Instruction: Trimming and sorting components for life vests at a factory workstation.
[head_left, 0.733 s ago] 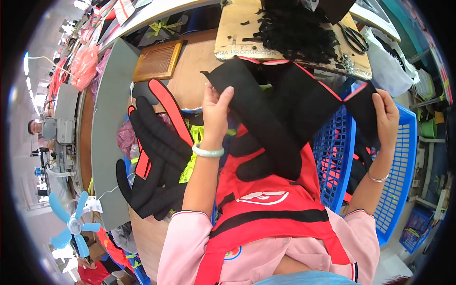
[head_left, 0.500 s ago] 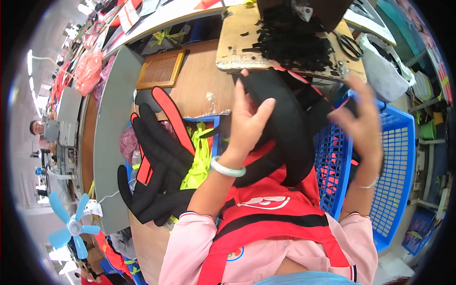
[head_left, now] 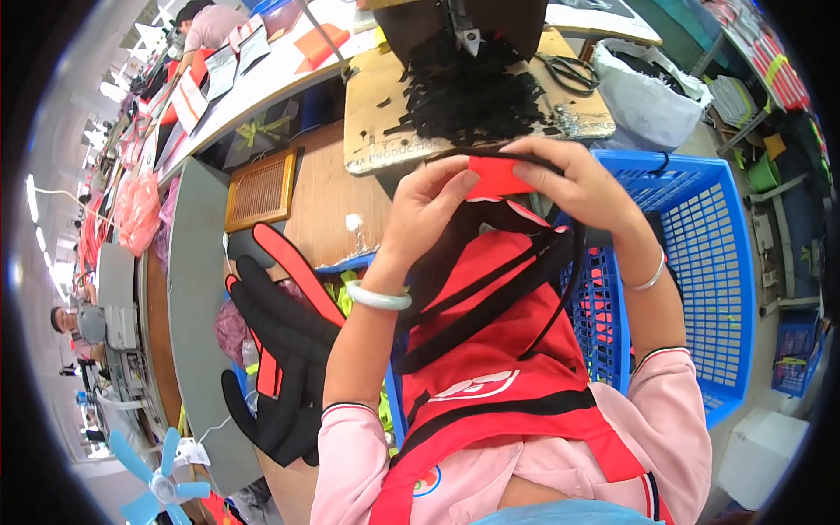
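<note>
Two hands are up in front of the person, and both pinch the same thing. The left hand (head_left: 429, 206) and the right hand (head_left: 582, 179) each close a tight grip on the top edge of a red and black cloth piece (head_left: 494, 289). The fingers meet at a small red flap at the top, so the cloth hangs down from there toward the person's lap. Held high like this, its black straps fall loose and the person can look at the top edge up close.

The cloth piece is not on the desk at all. It hangs in the air between the near edge of the wooden desk (head_left: 332, 201) and the person's body. A pale bangle (head_left: 378, 297) sits on the left wrist and a thin silver one (head_left: 652, 276) on the right wrist.

Just to the right stands a big blue basket (head_left: 700, 227), close enough to reach without standing up. To the left, more black and red pieces (head_left: 280, 350) lie stacked over the near left edge of the desk, close to the left elbow. At the far edge of the desk a heap of black strips (head_left: 472, 96) lies on a board (head_left: 376, 105), with black scissors (head_left: 569, 74) beside the heap. A flat woven tray (head_left: 261, 188) lies on the left part of the desk.
</note>
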`<state>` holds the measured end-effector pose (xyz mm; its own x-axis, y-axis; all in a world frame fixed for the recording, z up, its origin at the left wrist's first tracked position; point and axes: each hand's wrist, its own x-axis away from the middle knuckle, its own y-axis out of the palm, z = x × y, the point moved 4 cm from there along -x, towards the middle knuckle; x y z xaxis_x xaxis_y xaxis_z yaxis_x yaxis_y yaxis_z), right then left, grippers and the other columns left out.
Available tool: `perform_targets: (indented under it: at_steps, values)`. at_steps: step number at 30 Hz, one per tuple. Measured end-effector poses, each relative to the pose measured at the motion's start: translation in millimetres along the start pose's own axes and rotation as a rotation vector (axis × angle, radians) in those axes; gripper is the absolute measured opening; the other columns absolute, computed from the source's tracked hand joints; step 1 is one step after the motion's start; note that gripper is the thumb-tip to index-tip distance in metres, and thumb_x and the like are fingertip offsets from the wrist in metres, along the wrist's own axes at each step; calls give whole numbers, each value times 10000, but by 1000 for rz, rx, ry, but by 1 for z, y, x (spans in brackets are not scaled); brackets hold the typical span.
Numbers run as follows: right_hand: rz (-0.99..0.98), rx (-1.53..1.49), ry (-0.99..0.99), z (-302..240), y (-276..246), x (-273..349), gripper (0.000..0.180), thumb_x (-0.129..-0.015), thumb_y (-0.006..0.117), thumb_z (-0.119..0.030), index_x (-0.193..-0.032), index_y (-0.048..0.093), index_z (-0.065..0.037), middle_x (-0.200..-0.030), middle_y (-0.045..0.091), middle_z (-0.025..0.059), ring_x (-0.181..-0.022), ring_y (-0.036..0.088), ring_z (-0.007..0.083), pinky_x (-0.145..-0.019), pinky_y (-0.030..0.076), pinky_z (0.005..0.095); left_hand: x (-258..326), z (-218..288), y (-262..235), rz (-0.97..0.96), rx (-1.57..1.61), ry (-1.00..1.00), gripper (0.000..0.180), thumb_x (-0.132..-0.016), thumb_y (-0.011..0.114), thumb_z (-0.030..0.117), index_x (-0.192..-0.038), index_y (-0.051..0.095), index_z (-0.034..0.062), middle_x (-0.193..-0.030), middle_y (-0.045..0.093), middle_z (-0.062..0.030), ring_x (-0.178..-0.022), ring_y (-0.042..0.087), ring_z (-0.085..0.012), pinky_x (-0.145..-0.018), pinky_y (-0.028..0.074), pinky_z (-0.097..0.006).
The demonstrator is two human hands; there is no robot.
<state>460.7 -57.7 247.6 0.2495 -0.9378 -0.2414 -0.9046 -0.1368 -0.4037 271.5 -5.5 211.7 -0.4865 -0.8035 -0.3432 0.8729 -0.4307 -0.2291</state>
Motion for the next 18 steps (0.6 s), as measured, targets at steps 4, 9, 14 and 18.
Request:
perform_targets:
  at_steps: [4, 9, 14, 18]
  values:
    - [89, 330, 19, -4, -16, -19, 287, -913, 560, -233, -1028, 633, 19, -840, 656, 183, -785, 639, 285, -727, 487, 356, -25, -20, 23, -8, 350, -200, 207, -930, 636, 129, -1082, 644, -13, -960, 664, -13, -821, 592, -64, -740, 464, -209]
    - [63, 266, 76, 25, -38, -48, 303, -934, 547, -248, -1049, 615, 24, -852, 647, 156, -787, 601, 235, -735, 469, 334, -68, -7, 20, 191, 415, -150, 214, -923, 647, 171, -1078, 600, 31, -836, 611, -22, -741, 598, -76, -606, 483, -211]
    - [-107, 280, 243, 43, -48, -78, 387, -978, 519, -327, -1088, 592, 37, -891, 650, 104, -817, 570, 169, -773, 459, 299, -96, -27, 7, 196, 420, -245, 211, -916, 646, 203, -1016, 599, 24, -826, 605, -22, -708, 612, -106, -584, 490, -223]
    - [-79, 227, 226, 66, -55, -97, 435, -977, 521, -381, -1129, 604, 19, -938, 659, 98, -880, 589, 165, -805, 462, 295, -117, -45, 2, 205, 466, -407, 160, -879, 682, 219, -889, 610, 76, -755, 593, 10, -668, 580, -87, -551, 444, -212]
